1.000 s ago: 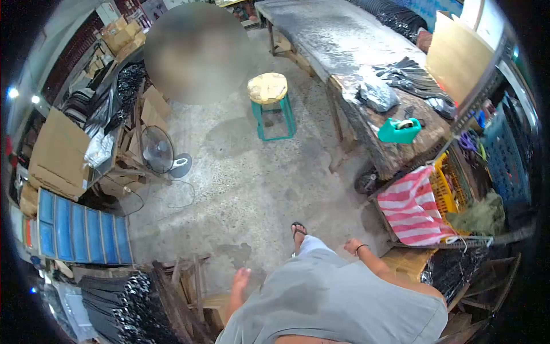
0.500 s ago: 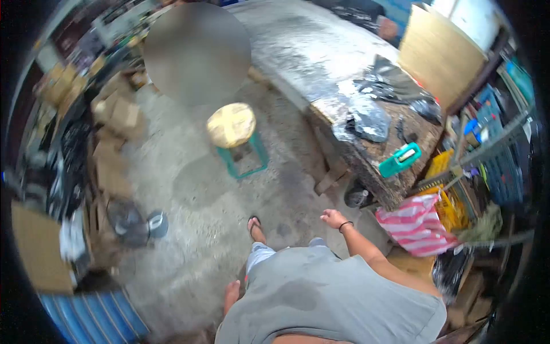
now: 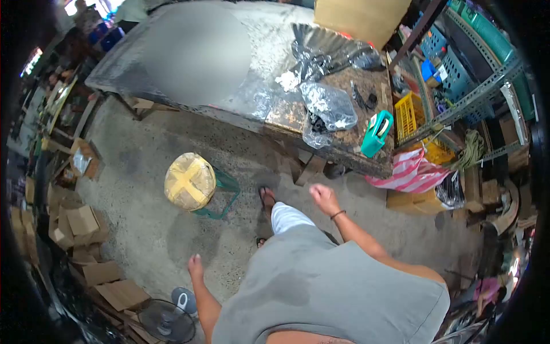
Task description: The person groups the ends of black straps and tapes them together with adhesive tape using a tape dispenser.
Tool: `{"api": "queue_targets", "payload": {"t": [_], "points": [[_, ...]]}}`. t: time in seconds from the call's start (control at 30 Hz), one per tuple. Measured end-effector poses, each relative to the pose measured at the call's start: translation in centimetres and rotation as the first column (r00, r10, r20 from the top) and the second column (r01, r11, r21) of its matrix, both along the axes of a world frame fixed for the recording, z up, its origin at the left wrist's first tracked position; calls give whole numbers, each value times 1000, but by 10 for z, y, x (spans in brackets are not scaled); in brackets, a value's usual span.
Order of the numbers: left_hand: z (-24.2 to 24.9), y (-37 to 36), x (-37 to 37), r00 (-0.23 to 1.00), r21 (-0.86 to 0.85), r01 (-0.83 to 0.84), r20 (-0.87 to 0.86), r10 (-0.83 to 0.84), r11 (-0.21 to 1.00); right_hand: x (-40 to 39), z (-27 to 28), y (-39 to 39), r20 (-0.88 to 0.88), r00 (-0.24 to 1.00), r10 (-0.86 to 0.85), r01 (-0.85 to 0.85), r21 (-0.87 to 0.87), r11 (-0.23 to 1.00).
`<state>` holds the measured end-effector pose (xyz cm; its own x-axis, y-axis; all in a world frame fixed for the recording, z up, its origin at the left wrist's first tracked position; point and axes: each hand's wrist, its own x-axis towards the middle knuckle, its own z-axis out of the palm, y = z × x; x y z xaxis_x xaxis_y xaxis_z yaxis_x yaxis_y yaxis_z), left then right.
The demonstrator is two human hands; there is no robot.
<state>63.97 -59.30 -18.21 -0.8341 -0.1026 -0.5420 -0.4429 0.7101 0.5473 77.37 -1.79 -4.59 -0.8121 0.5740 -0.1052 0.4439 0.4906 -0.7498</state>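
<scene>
My right hand (image 3: 325, 198) hangs in front of the table, its fingers curled in with nothing seen in them. A dark band circles that wrist. My left hand (image 3: 195, 265) swings low at my left side, and its fingers are mostly hidden. Ahead of it stands a green stool (image 3: 191, 181) with a round top crossed by yellow tape. The worktable (image 3: 281, 114) carries a teal tape dispenser (image 3: 377, 134) near its right corner, the item on it closest to my right hand. Beside the dispenser lie a clear plastic bag (image 3: 329, 106) and crumpled black plastic (image 3: 326, 54).
Metal shelving (image 3: 458, 120) with a yellow crate (image 3: 408, 114) stands at the right. Below it are a pink-striped bag (image 3: 409, 172) and a cardboard box (image 3: 412, 202). Cardboard pieces (image 3: 120, 292) and a fan (image 3: 166, 321) line the left. A blurred patch covers part of the table.
My view has turned right and I am nearer the worktable. The stool now sits further left and lower in view. My left arm has swung outward, showing more of it.
</scene>
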Motion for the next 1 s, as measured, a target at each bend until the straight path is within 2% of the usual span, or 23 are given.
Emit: {"api": "queue_targets", "payload": {"t": [0.03, 0.1, 0.17, 0.23, 0.27, 0.3, 0.37, 0.4, 0.47, 0.53, 0.6, 0.67, 0.7, 0.77, 0.83, 0.87, 0.9, 0.93, 0.97, 1.0], "points": [[4, 8, -18, 999, -19, 25, 22, -25, 1000, -21, 17, 2, -162, 984, -79, 86, 34, 996], [25, 49, -54, 1000, 51, 4, -9, -4, 999, -60, 13, 30, -353, 927, -129, 204, 182, 962], [23, 79, -80, 997, 48, 65, 29, -66, 997, -96, 26, 56, -317, 913, -258, 336, 222, 915], [21, 101, -98, 987, 68, 145, 62, -149, 987, -129, 23, 83, -386, 855, -348, 442, 188, 877], [22, 111, -107, 979, 77, 190, 62, -195, 979, -143, 25, 92, -307, 840, -448, 498, 105, 861], [28, 121, -116, 964, 69, 253, 68, -257, 965, -156, 25, 102, -340, 819, -463, 538, 171, 826], [33, 169, -154, 944, 73, 325, 33, -328, 943, -177, 28, 115, -168, 786, -595, 613, 84, 786], [65, 206, -174, 925, 93, 380, -14, -381, 920, -187, 31, 121, -102, 765, -636, 643, 72, 762], [70, 228, -205, 895, 102, 446, -44, -444, 889, -195, 29, 127, -59, 738, -672, 675, 56, 736], [114, 300, -255, 865, 160, 496, -174, -470, 854, -201, 33, 129, -45, 719, -693, 694, 57, 717], [123, 351, -302, 830, 287, 552, -287, -479, 783, -205, 33, 123, -27, 688, -726, 726, 52, 686], [149, 406, -345, 630, 188, 742, -522, -575, 643, -207, 24, 120, -23, 659, -751, 751, 72, 657], [160, 431, -364, 558, 150, 796, -556, -616, 586, -209, 21, 119, -15, 640, -768, 766, 90, 636], [186, 479, -392, 529, 202, 839, -518, -672, 505, -213, 28, 117, -8, 615, -789, 786, 96, 611], [187, 518, -413, 445, 205, 890, -578, -684, 406, -212, 33, 115, 37, 607, -794, 792, 56, 608], [188, 539, -421, 434, 213, 898, -579, -690, 386, -211, 32, 114, 2, 618, -786, 784, 79, 616], [188, 558, -427, 363, 221, 932, -596, -717, 288, -211, 35, 112, 0, 599, -801, 798, 86, 597], [189, 571, -434, 287, 226, 957, -611, -738, 184, -214, 42, 108, 25, 489, -872, 829, -326, 455], [187, 586, -440, 223, 222, 969, -612, -759, 106, -216, 48, 110, 80, 391, -917, 701, -672, 240], [188, 601, -447, 158, 217, 976, -628, -762, 24, -217, 48, 108, 94, 338, -937, 570, -812, 124]]}}
